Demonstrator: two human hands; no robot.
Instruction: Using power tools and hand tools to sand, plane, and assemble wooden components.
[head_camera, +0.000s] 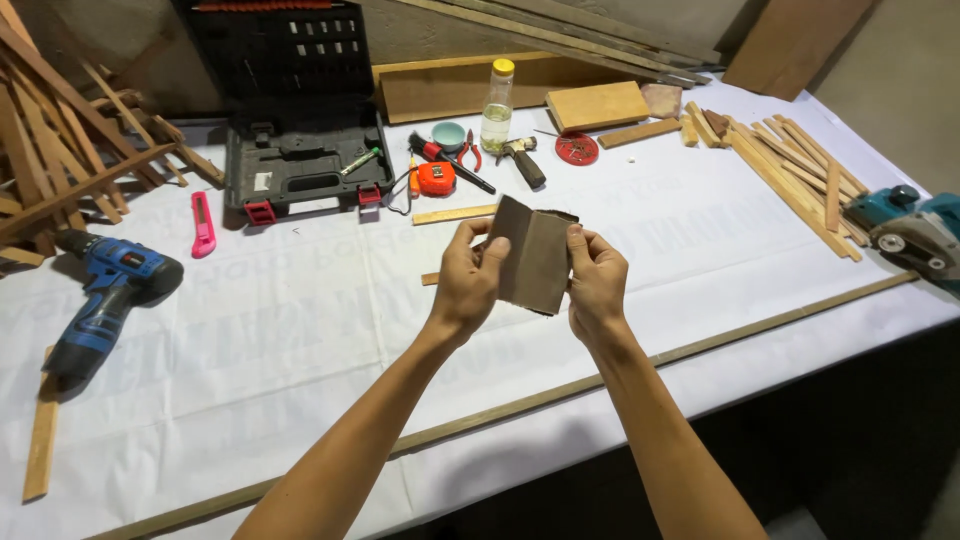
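Both hands pinch a folded brown sheet of sandpaper (533, 257) at mid-frame, held above the white-covered table (300, 330): left hand (468, 282) on its left edge, right hand (597, 283) on its right. The sheet hides most fingertips. At the right edge a teal power tool (912, 232) is cut off.

Head view — steeply downward, close

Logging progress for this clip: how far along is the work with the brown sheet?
Early. Tools are laid out and wood strips lie cut. The left hand and right hand hold a brown sandpaper-like sheet, bent, above the table. The long strip at the table edge lies untouched.
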